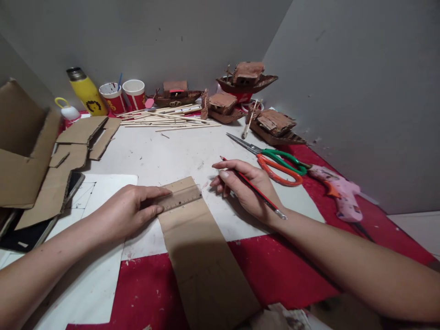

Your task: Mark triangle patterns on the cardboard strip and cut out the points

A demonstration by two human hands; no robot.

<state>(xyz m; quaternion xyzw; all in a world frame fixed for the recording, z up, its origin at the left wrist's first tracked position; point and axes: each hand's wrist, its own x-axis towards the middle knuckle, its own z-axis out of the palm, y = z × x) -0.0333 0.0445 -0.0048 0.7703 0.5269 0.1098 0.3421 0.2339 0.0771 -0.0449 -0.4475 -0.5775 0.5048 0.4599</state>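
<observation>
Our cardboard strip (208, 261) lies across the middle of the bench (285, 270), its far end on a white sheet (185, 146) and the rest running over the red cover towards the near edge. A clear ruler (182, 198) sits crosswise near that far end. Our left hand (127, 208) has its thumb and index finger on the ruler's left end, gripping it against the card. Our right hand (249, 188), just right of the strip, has its fingers closed around a red and black pencil (254, 189), the point clear of the card.

Close beyond that hand, the scissors (256, 150) take up the space towards the bench's right edge, their handles just beside a pink glue gun (343, 195). On the left, our forearm crosses a sheet with drawn lines (113, 188); past it, cut cardboard pieces (77, 158) partly cover a dark flat device (24, 233) and crowd against a cardboard box (20, 176) by the left edge.

Along the back edge we have a yellow bottle (87, 94), two paper cups (113, 98), loose thin sticks (165, 117) and brown model boats (249, 71), gathered towards the back right corner.
</observation>
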